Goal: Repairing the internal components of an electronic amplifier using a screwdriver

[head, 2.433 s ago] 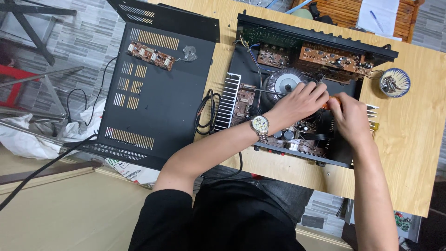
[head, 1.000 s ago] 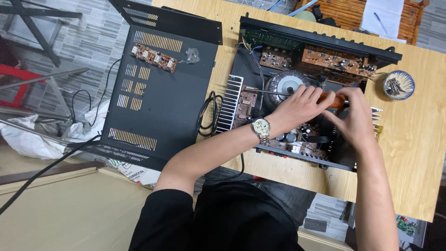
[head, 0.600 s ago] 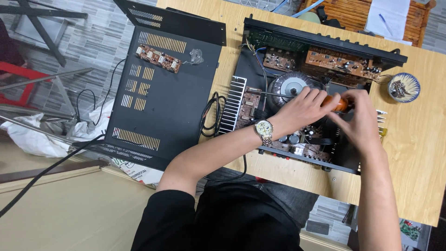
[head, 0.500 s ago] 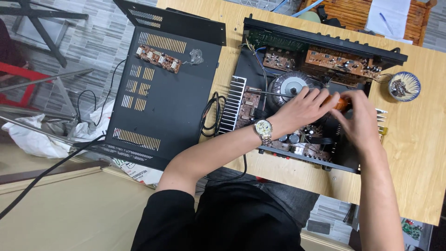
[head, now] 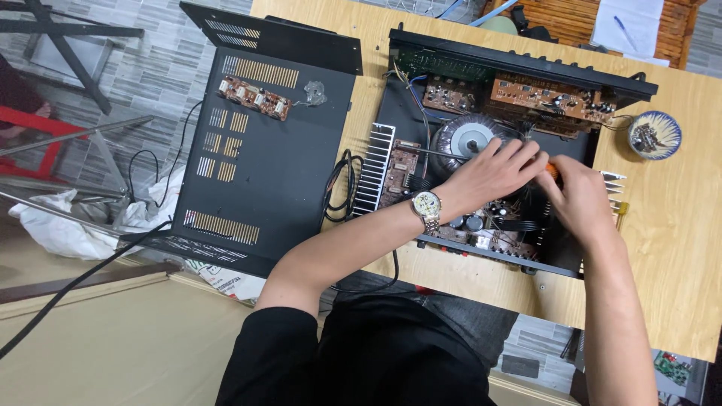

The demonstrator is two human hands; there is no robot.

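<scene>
An open black amplifier chassis lies on a wooden table. Inside are a round toroidal transformer, brown circuit boards and a finned heat sink. My left hand, with a wristwatch, lies over the middle of the chassis, its fingertips touching an orange tool handle. My right hand closes around that handle from the right. A thin metal shaft runs left from under my left palm across the transformer. Whether my left hand grips it is hidden.
The removed black cover lies left of the chassis, with a small brown board on it. A small patterned bowl of small parts stands at the right. Black cables loop between cover and chassis. White bags lie on the tiled floor.
Both hands stayed inside the chassis. The orange handle has come into sight between them, and my right hand has drawn closer to my left.
</scene>
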